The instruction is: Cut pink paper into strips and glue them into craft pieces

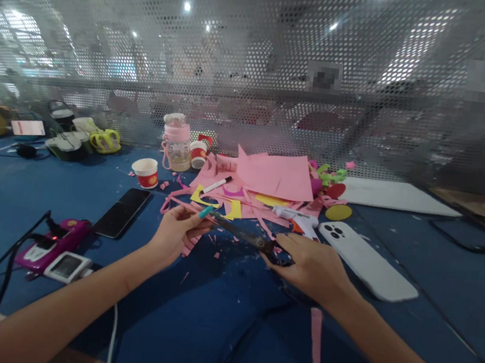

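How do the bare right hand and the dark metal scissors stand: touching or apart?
Touching: the head view shows the right hand wrapped around the handle end of the scissors.

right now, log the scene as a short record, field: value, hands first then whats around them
left hand: pinching pink paper
right hand: holding scissors, blades toward the left hand
behind hands: pink sheets, marker, glue gun, bottle
left side: black phone, purple power strip
right side: white phone
surface: blue table, scattered pink scraps
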A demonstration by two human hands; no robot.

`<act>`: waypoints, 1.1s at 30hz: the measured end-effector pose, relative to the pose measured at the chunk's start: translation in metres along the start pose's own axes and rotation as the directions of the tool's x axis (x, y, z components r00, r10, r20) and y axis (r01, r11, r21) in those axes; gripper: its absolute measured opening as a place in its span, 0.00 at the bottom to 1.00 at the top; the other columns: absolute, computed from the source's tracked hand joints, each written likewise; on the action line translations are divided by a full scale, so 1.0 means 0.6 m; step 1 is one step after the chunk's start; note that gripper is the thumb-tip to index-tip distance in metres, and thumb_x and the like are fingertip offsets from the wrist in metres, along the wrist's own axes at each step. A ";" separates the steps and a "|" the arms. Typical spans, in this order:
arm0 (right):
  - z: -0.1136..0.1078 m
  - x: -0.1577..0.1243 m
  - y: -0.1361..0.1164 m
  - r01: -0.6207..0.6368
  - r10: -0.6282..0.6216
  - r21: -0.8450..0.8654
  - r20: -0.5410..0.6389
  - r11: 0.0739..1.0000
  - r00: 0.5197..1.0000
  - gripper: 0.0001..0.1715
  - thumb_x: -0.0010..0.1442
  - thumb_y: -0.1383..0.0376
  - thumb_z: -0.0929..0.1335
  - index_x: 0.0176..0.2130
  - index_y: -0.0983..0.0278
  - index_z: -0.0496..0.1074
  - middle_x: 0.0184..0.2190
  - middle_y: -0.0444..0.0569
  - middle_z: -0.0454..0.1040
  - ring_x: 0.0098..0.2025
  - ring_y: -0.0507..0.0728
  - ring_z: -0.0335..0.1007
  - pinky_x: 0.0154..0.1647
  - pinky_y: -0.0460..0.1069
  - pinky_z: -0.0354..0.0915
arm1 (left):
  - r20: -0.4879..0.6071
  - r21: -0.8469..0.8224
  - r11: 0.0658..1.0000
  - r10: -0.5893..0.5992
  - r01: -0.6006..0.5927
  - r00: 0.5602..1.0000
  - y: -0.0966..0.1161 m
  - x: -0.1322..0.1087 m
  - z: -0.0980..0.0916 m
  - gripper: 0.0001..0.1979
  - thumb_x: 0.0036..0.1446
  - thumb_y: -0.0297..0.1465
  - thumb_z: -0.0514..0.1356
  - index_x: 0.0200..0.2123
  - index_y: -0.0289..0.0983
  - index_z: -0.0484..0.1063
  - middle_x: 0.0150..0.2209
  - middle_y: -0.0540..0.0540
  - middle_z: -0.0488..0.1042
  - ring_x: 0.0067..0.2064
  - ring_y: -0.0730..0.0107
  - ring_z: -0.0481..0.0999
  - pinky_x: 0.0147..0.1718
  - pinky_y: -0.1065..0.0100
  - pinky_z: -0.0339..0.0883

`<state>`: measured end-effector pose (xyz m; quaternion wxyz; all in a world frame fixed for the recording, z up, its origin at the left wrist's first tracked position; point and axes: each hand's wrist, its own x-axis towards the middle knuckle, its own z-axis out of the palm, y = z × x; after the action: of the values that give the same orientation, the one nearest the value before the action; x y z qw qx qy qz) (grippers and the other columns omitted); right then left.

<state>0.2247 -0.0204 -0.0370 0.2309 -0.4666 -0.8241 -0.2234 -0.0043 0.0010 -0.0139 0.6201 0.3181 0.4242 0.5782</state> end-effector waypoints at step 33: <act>0.001 0.001 -0.017 -0.010 0.008 -0.047 -0.051 0.999 0.999 0.20 0.54 0.53 0.60 0.23 0.64 0.68 0.17 0.45 0.68 0.20 0.51 0.64 0.20 0.44 0.48 | -0.037 0.063 0.996 -0.061 0.063 0.997 0.001 0.002 0.003 0.07 0.41 0.18 0.62 0.20 0.31 0.67 0.19 0.48 0.75 0.21 0.72 0.75 0.22 0.76 0.70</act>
<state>0.2151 -0.0244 -0.0386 0.2417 -0.4698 -0.8104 -0.2533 -0.0028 0.0022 -0.0127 0.6199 0.3144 0.4629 0.5501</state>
